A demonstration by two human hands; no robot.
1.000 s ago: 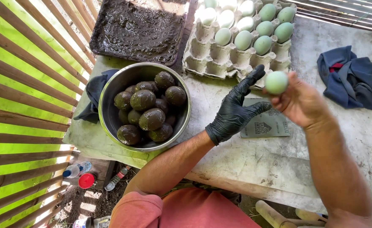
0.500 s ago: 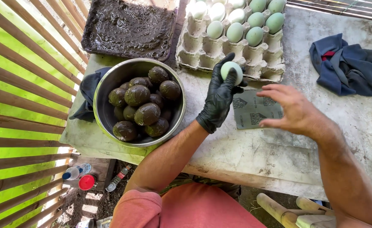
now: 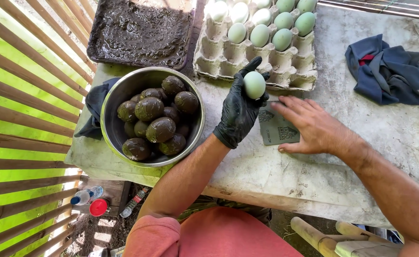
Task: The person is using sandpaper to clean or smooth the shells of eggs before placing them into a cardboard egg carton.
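My left hand [image 3: 240, 107], in a black glove, holds a pale green egg [image 3: 254, 84] upright above the table, just in front of the cardboard egg tray [image 3: 261, 66]. The tray holds several pale green and white eggs at its far end. My bare right hand [image 3: 314, 124] lies flat, fingers spread, on a small grey-green sheet of sandpaper [image 3: 277, 129] on the table. To the left stands a steel bowl [image 3: 119, 100] filled with several mud-coated eggs [image 3: 161, 129].
A dark tray of wet mud [image 3: 140, 31] sits behind the bowl. A blue cloth [image 3: 385, 76] lies at the right on the pale concrete table [image 3: 371, 157]. A dark rag [image 3: 94, 102] is under the bowl's left. Wooden slats [image 3: 24, 95] run along the left; bottles lie below.
The egg passed from my right hand to my gloved left hand. My right hand dropped onto the sandpaper and now rests flat on it.
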